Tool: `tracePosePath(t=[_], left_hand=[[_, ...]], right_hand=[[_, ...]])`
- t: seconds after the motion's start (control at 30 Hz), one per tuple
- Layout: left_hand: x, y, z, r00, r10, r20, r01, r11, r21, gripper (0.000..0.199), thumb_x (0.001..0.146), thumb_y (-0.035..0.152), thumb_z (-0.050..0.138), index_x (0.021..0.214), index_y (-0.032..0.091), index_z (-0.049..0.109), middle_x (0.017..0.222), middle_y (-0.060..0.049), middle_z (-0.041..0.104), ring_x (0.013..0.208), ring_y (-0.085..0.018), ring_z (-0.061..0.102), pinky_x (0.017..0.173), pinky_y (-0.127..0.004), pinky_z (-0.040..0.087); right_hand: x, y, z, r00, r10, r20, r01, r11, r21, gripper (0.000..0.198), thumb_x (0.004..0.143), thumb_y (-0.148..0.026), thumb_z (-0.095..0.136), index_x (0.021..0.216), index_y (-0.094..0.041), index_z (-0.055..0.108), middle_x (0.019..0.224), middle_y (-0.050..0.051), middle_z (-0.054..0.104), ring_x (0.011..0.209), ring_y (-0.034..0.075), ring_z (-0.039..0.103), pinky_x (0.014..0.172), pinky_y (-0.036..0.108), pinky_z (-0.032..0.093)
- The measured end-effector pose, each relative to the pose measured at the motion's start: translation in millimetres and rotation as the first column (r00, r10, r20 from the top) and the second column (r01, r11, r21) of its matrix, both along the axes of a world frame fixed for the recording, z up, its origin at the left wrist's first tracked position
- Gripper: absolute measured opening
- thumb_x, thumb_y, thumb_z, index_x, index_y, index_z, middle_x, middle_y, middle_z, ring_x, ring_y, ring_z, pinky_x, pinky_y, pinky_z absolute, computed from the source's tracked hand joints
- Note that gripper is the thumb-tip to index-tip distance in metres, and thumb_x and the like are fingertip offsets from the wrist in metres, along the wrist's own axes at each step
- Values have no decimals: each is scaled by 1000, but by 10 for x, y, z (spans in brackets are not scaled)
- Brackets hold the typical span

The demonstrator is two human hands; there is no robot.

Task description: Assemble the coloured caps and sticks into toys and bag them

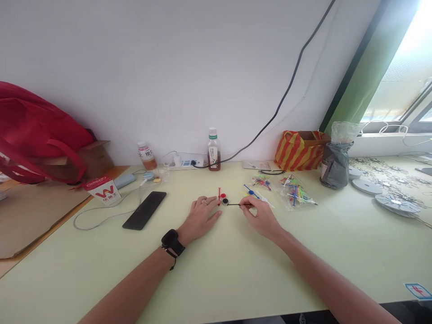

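Observation:
My left hand lies on the table with its fingers stretched out, their tips beside a thin red plastic stick. Just past those fingertips are a small red round piece and a small black round piece with a pale rim. Between thumb and fingers, my right hand pinches a thin black stick, whose far end reaches the black round piece. Whether the two are joined I cannot tell. Behind my right hand lie a blue stick with a round middle and a white stick.
Clear bags of coloured plastic pieces lie to the right. A brown drink bottle stands by the wall near a power strip. At left are a black phone and a cable; at far right, grey discs.

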State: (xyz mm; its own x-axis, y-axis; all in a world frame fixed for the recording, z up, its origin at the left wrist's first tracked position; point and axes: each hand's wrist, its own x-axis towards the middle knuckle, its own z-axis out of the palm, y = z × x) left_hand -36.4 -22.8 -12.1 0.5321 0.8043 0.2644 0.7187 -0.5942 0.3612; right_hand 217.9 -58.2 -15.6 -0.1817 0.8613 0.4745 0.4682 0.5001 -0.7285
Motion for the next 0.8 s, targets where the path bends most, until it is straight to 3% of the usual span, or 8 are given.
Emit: tracePosePath(t=[0.23,0.5,0.63,0.8], left_hand=[[0,4,16,998,-48,49,50,998,-38,34,101,40,52,133,31,61,133,-5,67,128,-32,47,106,-52,39],[5,-3,35,994,-102,35,103,994,-44,31,102,40,52,130,31,60,138,-5,64,129,-31,48,109,-53,37],[-4,-3,42,992,-116,39,119,991,-62,37,101,39,53,137,31,55,129,-6,67,133,-30,46,111,-51,36],[-7,1,41,993,-113,43,116,991,-67,31,101,39,54,130,29,58,129,-6,66,134,-30,46,111,-51,37]], right_hand=[[3,61,-100,997,-21,68,20,1000,8,20,101,-22,38,102,-24,58,92,6,68,83,21,63,75,34,51],[-10,58,-114,991,24,134,-21,1000,-21,22,103,-22,34,107,-24,56,96,5,67,84,21,62,79,35,49],[-14,67,-116,985,59,164,-54,998,-34,24,102,-20,34,111,-24,56,101,6,68,90,22,63,83,36,50],[4,65,-121,977,43,209,-40,999,-17,25,98,-14,36,109,-24,56,103,7,68,92,22,63,80,36,49]])
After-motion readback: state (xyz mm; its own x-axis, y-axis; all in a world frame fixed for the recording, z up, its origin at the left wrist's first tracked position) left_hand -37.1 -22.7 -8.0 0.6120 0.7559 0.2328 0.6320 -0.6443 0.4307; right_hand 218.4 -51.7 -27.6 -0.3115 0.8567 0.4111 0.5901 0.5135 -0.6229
